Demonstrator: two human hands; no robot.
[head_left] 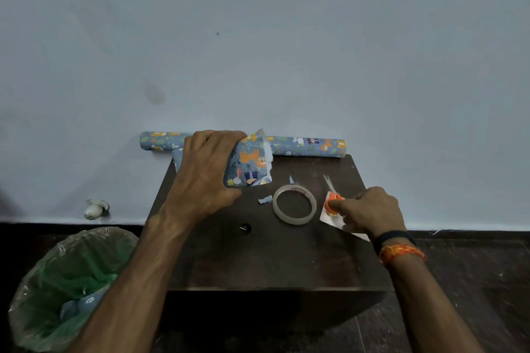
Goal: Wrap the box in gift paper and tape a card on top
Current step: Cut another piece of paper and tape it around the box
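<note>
My left hand [205, 173] grips the box [249, 163], which is covered in blue gift paper with cartoon animals and stands tilted on the dark table [258, 261]. A loose paper flap sticks out at the box's right end. My right hand [368, 210] closes its fingers on the orange handles of small scissors [332, 195], whose blades point away from me. The scissors lie on a white card [329, 216], partly hidden under that hand. A ring of clear tape [294, 205] lies flat between the two hands.
A roll of the same gift paper [309, 146] lies along the table's far edge by the wall. Small paper scraps [265, 199] sit near the tape. A bin with a green liner [66, 289] stands on the floor at the left.
</note>
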